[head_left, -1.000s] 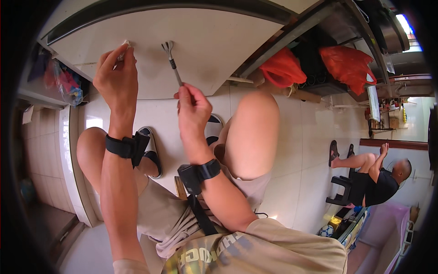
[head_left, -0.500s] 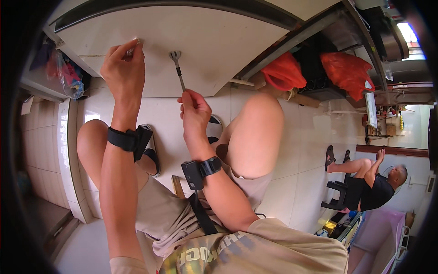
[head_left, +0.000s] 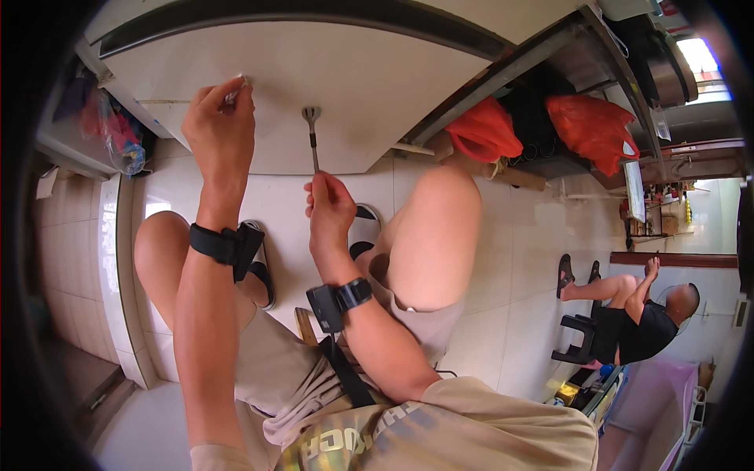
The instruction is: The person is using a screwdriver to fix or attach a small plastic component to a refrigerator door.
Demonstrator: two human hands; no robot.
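I sit low with both knees up, facing a white panel (head_left: 369, 94) with a dark strip along its top. My right hand (head_left: 330, 212) is closed on the handle of a thin metal tool (head_left: 312, 137) whose forked tip rests against the panel. My left hand (head_left: 221, 129) is raised against the panel further left, its fingertips pinching a small pale object (head_left: 236, 90) too small to identify. Both wrists wear black straps.
Two red plastic bags (head_left: 484, 129) lie on a low shelf at the right. Coloured bags (head_left: 110, 129) sit at the left beside a white tiled step. A person (head_left: 640, 310) sits on a dark stool at the far right. Sandals (head_left: 259, 267) are on my feet.
The view has shifted slightly; both hands stay on the panel, the left hand a little higher, the right hand still holding the tool against it.
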